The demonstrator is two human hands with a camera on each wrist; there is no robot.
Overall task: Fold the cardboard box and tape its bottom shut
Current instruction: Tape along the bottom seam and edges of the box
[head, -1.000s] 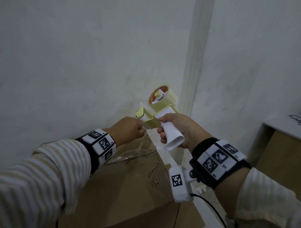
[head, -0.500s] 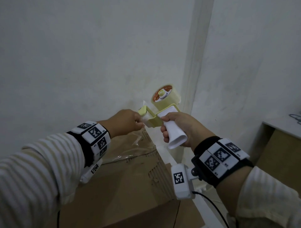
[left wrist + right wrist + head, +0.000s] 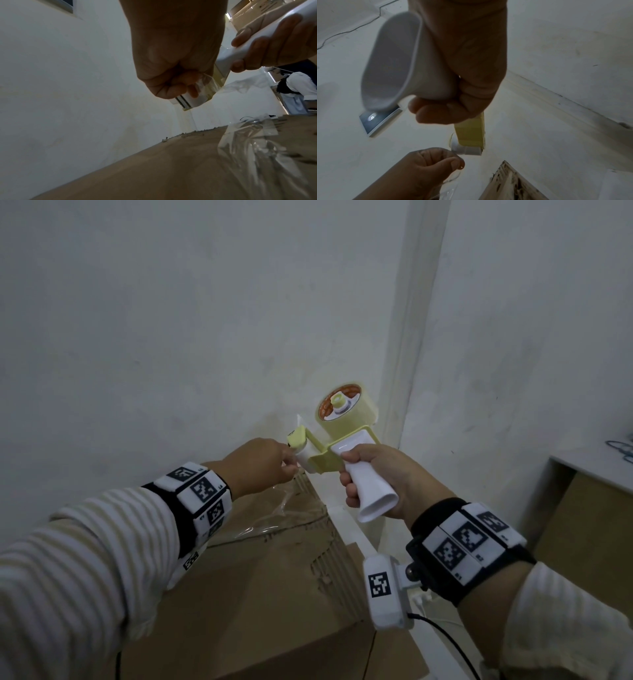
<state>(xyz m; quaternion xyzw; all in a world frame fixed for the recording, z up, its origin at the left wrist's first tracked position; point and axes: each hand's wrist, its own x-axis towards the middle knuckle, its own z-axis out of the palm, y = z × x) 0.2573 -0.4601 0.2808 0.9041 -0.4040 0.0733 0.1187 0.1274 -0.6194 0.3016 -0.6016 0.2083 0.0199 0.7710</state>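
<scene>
A brown cardboard box stands against the wall, with crumpled clear tape stuck on its top near the far corner. My right hand grips the white handle of a yellow tape dispenser, held in the air above that corner. Its tape roll points away from me. My left hand is curled at the dispenser's front roller and pinches the loose tape end beside the toothed blade. From the right wrist, the left hand sits just below the roller.
White walls meet in a corner right behind the dispenser. A white ledge runs along the box's right side. A cabinet with a pale top stands at the far right. The left wrist view shows another person in the background.
The dispenser and my right hand have drifted slightly up and to the right. My left hand has stayed at the front roller while its wrist has turned a little.
</scene>
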